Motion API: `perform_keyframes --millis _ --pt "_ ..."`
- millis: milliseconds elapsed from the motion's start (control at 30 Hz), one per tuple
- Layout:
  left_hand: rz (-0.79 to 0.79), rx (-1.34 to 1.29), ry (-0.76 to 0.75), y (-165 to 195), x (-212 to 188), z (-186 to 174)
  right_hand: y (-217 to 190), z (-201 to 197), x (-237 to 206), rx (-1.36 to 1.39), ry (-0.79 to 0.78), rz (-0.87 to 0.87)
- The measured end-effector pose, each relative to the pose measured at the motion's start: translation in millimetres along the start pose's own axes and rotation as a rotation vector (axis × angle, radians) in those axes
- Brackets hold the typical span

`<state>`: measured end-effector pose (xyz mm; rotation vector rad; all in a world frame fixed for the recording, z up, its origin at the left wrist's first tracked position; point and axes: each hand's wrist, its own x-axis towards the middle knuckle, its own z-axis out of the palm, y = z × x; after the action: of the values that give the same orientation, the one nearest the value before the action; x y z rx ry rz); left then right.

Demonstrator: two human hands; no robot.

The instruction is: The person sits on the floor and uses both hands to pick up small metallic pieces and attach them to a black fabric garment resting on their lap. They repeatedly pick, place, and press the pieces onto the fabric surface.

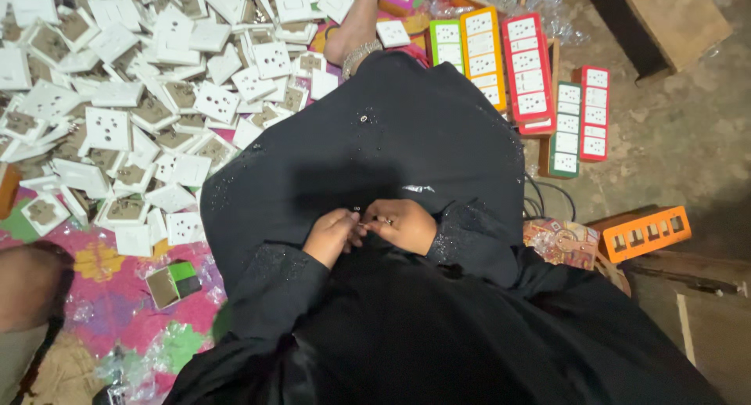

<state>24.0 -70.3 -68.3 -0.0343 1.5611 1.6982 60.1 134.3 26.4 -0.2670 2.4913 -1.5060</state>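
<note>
1. The person sits on the floor with black cloth (pixel 375 154) draped across the lap, and both hands meet at the middle of it, low in the head view.

2. The left hand (pixel 332 237) is curled, its fingertips pointing right toward the other hand. The right hand (pixel 403 223) is likewise curled, knuckles up, fingertips turned left. The two sets of fingertips touch or nearly touch at one spot between them.

3. Something very small seems to be pinched at that meeting point, but it is too small and too dark to name. Whether either hand truly grips it cannot be told.

4. The deciding relation: the pinch point lies directly between the hands, just right of the left fingertips and just left of the right ones, so neither hand is clearly nearer. No long axis can be read from what is held.

5. The heap of white switch sockets (pixel 133 100) lies up and to the left, well apart from both hands; the left hand is the nearer one to it.

6. Coloured boxes of sockets (pixel 528 68) stand in rows up and to the right, and an orange box (pixel 643 233) sits to the right, nearer the right hand.

7. A small green and white box (pixel 174 283) lies on the floral mat (pixel 117 295), left of the left forearm.
</note>
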Motion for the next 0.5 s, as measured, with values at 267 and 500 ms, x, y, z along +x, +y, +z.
perform_keyframes --millis 267,500 --pt "0.031 -0.060 -0.010 0.3 0.2 0.3 5.6 3.5 0.9 0.008 0.007 0.054" --pt "0.041 -0.073 -0.036 -1.0 0.1 0.4 6.7 1.8 0.2 0.069 -0.010 0.102"
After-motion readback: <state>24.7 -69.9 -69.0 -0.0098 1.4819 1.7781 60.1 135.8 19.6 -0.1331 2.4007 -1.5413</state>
